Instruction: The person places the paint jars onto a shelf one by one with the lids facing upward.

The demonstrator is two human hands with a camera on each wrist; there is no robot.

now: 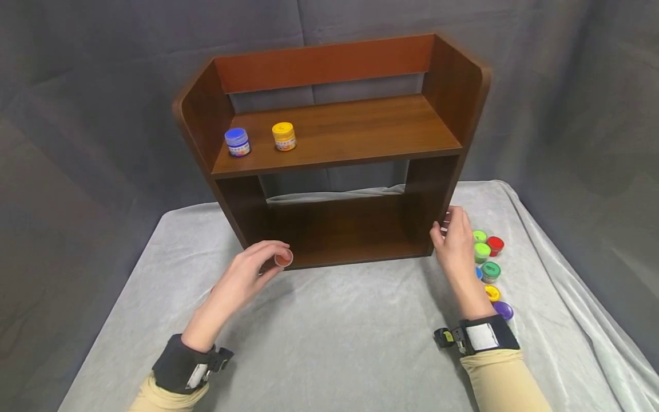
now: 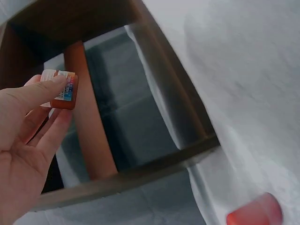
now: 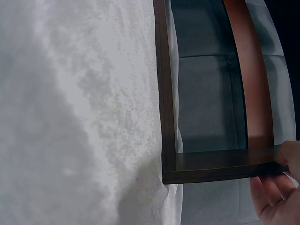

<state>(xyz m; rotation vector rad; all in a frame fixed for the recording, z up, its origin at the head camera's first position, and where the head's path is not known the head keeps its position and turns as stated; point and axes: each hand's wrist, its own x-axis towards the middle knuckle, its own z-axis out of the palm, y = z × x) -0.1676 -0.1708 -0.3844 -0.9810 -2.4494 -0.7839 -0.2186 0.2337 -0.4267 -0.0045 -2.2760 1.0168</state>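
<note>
Sleeves [image 1: 503, 382] are lying nearest, at seven and five o'clock. Left hand [image 1: 248, 270] is pinching an orange jar [image 1: 284, 259] at eight; right hand [image 1: 455, 240] is gripping the rack [image 1: 459, 91] at three. Two jars [image 1: 284, 137] are standing shelved toward ten; loose jars [image 1: 491, 272] are sitting unshelved at four.

A pale grey cloth [image 1: 340, 337] spreads out below, with long folds along its right side. Gathered on its right part are 2 light green pots [image 1: 481, 252], 1 red pot [image 1: 496, 245], 1 dark green pot [image 1: 491, 271], 1 partly hidden blue pot [image 1: 479, 274], 1 yellow pot [image 1: 492, 293] and 1 purple pot [image 1: 503, 311]. A darker grey curtain [image 1: 103, 126] hangs behind.
</note>
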